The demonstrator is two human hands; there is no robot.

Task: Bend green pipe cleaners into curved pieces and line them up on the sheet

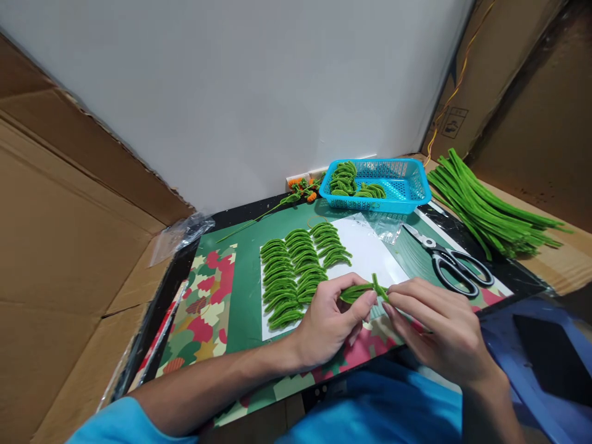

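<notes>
My left hand (pixel 330 317) is closed around several green pipe cleaners (pixel 355 292), pinched between thumb and forefinger. From the other side, the fingertips of my right hand (pixel 437 320) grip the same fuzzy stems, where a short piece (pixel 375 283) sticks up across the others. Just left of my hands, curved green pipe cleaner pieces (pixel 280 280) lie in three columns on a white sheet (pixel 379 250). The third column is shorter than the other two. My fingers hide part of the held stems.
A blue basket (pixel 407 206) with more curved green pieces stands at the back. Scissors (pixel 446 259) lie to the right, before a bundle of long green pipe cleaners (pixel 494 209). An orange-flowered stem (pixel 296 196) and a plastic bag (pixel 182 234) lie behind the green mat (pixel 245 277).
</notes>
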